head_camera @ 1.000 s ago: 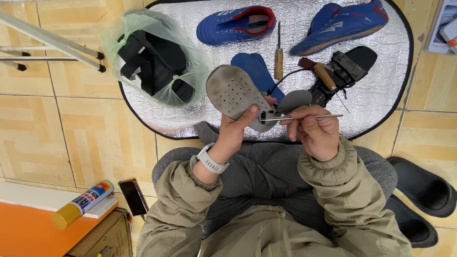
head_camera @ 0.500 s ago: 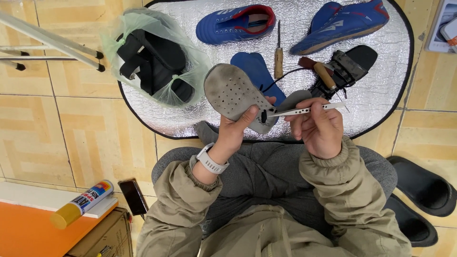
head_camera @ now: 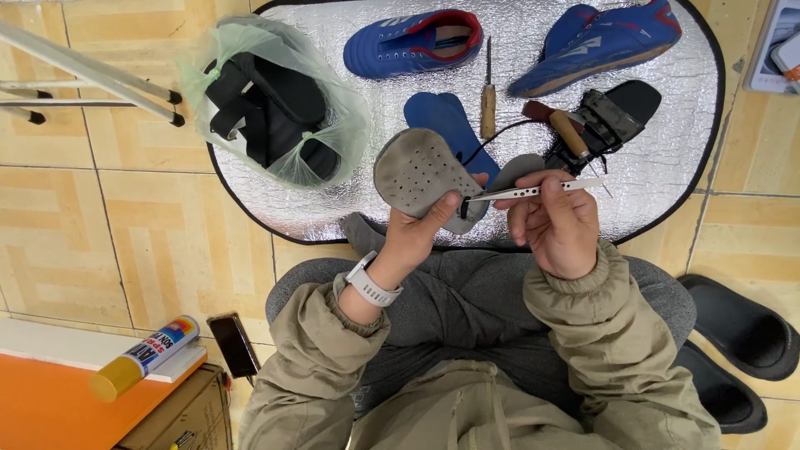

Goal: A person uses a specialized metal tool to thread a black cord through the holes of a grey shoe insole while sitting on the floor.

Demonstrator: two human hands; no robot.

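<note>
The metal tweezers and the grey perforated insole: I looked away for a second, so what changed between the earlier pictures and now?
The right hand tipped the thin metal tweezers from level to slanting, its point moving to the edge of the grey perforated insole. The left hand kept gripping the insole. The shoes on the silver mat stayed put.

Grey perforated insole (head_camera: pixel 414 172) upright, underside up, over silver mat edge; slim metal awl (head_camera: pixel 533 190) level, tip at insole
</note>
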